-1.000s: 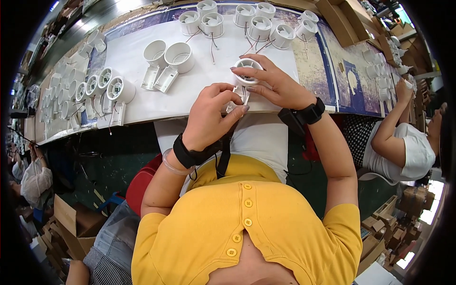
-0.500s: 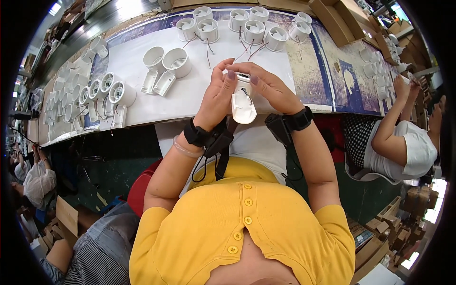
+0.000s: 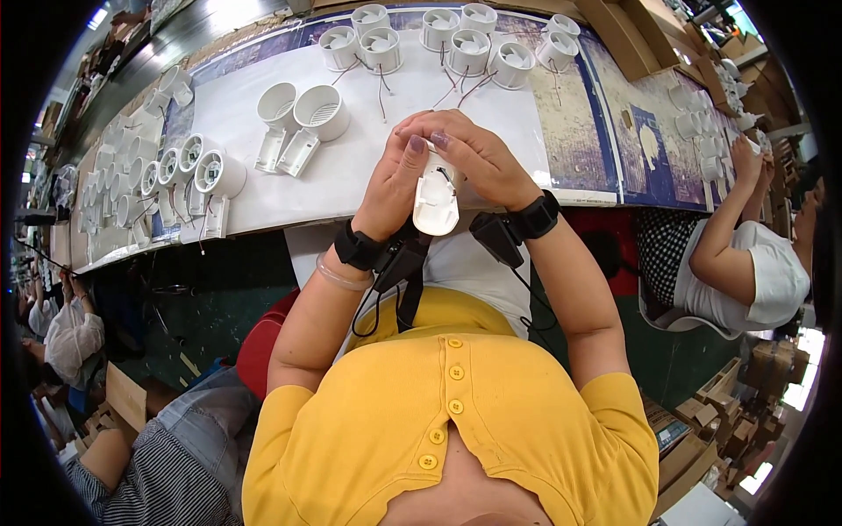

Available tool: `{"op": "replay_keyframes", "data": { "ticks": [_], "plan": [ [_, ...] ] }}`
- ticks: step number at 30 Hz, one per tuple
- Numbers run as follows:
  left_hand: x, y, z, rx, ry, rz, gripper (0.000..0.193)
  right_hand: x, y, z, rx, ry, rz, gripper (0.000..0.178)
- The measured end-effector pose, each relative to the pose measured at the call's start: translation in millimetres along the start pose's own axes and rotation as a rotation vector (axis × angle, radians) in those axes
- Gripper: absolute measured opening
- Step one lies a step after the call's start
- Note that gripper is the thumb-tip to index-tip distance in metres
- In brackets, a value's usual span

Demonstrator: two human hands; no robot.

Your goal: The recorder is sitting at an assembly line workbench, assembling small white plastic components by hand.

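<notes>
Between both hands I hold a white plastic fan housing (image 3: 436, 203), its hollow handle pointing toward me with a dark wire inside. My left hand (image 3: 391, 180) wraps the round head from the left, thumb on top. My right hand (image 3: 478, 156) closes over it from the other side, fingers overlapping the left ones, so most of the head is hidden. Beyond my left hand lie two empty white housings (image 3: 321, 114) with open handles. Farther off stand several white cylinders (image 3: 381, 51) with fan blades and thin red and dark wires.
At the left of the table (image 3: 254, 206) are several housings with circuit boards (image 3: 217, 173) and trailing wires, with more white parts behind. A cardboard box (image 3: 624, 37) stands at the far right. A co-worker (image 3: 745, 237) sits at the right; another person (image 3: 175, 447) is at lower left.
My hands have drawn slightly left and nearer to me with the housing. The right fingers have folded further over the left ones, covering the head more.
</notes>
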State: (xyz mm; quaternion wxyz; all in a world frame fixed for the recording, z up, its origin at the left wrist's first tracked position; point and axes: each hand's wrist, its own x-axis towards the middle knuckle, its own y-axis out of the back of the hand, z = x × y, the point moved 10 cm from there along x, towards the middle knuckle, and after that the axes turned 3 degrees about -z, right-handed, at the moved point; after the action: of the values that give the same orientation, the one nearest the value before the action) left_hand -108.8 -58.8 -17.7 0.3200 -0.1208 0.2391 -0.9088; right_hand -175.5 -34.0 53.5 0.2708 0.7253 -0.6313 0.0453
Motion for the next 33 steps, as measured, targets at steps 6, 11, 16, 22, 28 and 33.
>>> {"op": "replay_keyframes", "data": {
  "ticks": [6,11,16,22,28,33],
  "plan": [
    [-1,-6,11,0.011,-0.091,-0.011,0.057,3,-2,-10,-0.109,0.102,-0.035,0.030],
    [-1,-4,21,0.101,-0.182,0.061,0.054,3,-2,-7,-0.028,-0.019,-0.020,0.027],
    [-5,11,28,0.187,-0.191,0.105,0.046,-9,37,-8,0.022,-0.217,0.264,0.017],
    [-7,18,35,0.405,-0.288,0.184,0.038,-10,19,-11,-0.271,-0.471,-0.070,0.022],
    [-5,20,35,0.436,-0.288,0.184,0.037,-8,14,-7,-0.310,-0.526,-0.105,0.022],
    [-4,22,33,0.483,-0.260,0.185,0.037,-8,11,-3,-0.171,-0.513,-0.136,0.017]
  ]
}}
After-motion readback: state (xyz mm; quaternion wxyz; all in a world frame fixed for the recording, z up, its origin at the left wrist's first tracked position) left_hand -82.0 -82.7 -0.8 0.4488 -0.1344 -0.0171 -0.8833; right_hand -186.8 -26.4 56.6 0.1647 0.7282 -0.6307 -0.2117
